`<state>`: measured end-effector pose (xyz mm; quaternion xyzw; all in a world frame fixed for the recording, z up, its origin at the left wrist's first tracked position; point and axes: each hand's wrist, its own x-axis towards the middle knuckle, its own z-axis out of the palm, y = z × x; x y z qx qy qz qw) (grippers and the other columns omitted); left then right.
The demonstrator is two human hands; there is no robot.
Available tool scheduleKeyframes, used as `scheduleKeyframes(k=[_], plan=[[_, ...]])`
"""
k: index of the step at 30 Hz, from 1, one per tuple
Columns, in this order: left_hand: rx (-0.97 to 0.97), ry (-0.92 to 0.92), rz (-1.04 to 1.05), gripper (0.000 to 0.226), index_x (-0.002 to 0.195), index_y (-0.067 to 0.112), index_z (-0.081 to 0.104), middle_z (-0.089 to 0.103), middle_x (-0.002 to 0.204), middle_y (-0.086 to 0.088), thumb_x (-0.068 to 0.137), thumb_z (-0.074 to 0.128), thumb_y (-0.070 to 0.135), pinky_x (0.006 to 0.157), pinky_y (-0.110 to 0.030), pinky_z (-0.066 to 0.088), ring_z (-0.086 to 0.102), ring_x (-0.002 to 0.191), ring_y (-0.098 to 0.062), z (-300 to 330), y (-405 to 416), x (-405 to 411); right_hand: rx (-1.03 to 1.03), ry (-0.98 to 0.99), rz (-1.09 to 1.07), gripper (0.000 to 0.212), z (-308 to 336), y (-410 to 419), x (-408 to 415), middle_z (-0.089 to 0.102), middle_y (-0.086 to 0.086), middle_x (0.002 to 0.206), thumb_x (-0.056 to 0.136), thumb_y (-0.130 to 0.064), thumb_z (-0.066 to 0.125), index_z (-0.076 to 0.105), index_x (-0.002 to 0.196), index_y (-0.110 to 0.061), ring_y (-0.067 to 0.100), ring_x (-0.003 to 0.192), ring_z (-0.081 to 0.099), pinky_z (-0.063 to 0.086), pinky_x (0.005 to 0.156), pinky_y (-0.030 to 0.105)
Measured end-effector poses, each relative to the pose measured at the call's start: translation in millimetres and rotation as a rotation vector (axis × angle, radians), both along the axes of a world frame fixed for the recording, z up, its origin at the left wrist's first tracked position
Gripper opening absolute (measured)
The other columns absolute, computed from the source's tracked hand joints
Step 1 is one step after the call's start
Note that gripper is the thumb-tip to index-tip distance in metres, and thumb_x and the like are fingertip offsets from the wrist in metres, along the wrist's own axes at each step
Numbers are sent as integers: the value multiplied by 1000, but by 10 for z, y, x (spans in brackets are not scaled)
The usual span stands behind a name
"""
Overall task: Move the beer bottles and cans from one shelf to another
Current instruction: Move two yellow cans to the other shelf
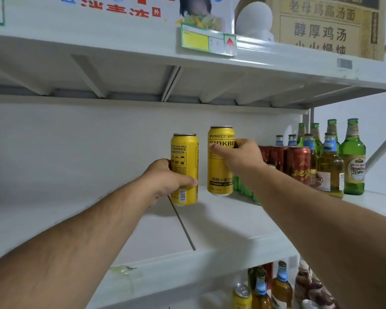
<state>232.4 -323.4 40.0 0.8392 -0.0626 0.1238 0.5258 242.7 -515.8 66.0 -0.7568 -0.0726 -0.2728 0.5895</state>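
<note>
While gripping one yellow can (184,169) in the left hand (165,181), fingers curled round its lower half, held it upright just above the shelf (221,224). Showed a barcode and small print toward the camera. Gripped a second can (220,160) in the right hand (239,156), thumb across lettering reading "SIDKRO", base at or barely off the shelf; cannot tell which. Stood just right of it: red cans (298,165), then bottles (330,166), one green bottle (353,161) labelled "Yanjing Beer". Lay below, on a lower shelf: more bottles and a yellow can top (242,294). Sat overhead: a yellow price tag (207,42) and a carton (328,25) printed with Chinese characters.
</note>
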Motion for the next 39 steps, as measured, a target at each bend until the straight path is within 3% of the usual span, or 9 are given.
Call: scheduleKeyframes(k=[8, 13, 17, 21, 29, 35, 39], plan=[[-19, -1, 57, 53, 112, 20, 69, 76, 106, 0, 66, 95, 21, 97, -47, 57, 74, 97, -23, -7, -47, 249, -12, 32, -36, 28, -60, -77, 568, 73, -1, 86, 73, -46, 84, 71, 83, -24, 20, 80, 71, 60, 81, 42], [-57, -20, 111, 48, 107, 21, 70, 77, 102, 0, 66, 94, 20, 96, -46, 58, 75, 94, -21, -20, -155, 384, -35, 75, -14, 34, -111, -82, 942, 74, 2, 89, 72, -45, 85, 72, 91, -20, 24, 84, 72, 59, 84, 46], [-67, -27, 129, 46, 107, 22, 67, 75, 102, 1, 69, 93, 19, 94, -42, 58, 73, 96, -20, 12, -264, 452, -39, 97, 4, 30, -115, -84, 1213, 73, 4, 90, 72, -43, 86, 69, 85, -21, 26, 84, 71, 59, 84, 44], [-90, -46, 147, 39, 98, 24, 66, 75, 99, 3, 70, 92, 17, 86, -36, 56, 72, 92, -17, 32, -357, 555, -52, 126, 47, 36, -146, -90, 1434, 73, 4, 91, 74, -41, 85, 70, 96, -16, 25, 84, 70, 58, 80, 39], [-102, -48, 207, 41, 103, 23, 69, 77, 100, 2, 70, 92, 18, 88, -39, 58, 74, 91, -18, -110, -411, 796, -55, 203, 94, 37, -267, -91, 1830, 72, 3, 91, 74, -42, 84, 69, 95, -16, 23, 83, 69, 56, 75, 33], [-115, -51, 229, 43, 105, 22, 72, 79, 98, 1, 68, 93, 17, 91, -45, 60, 77, 89, -20, -202, -355, 868, -49, 206, 146, 33, -334, -118, 1998, 73, 4, 98, 78, -43, 81, 68, 95, -18, 26, 90, 69, 58, 86, 40], [-133, -52, 235, 43, 104, 20, 73, 80, 95, 0, 66, 94, 13, 90, -45, 60, 78, 87, -21, -249, -331, 883, -43, 193, 178, 40, -379, -122, 1985, 69, 4, 109, 84, -43, 76, 63, 112, -18, 27, 100, 66, 54, 92, 43]])
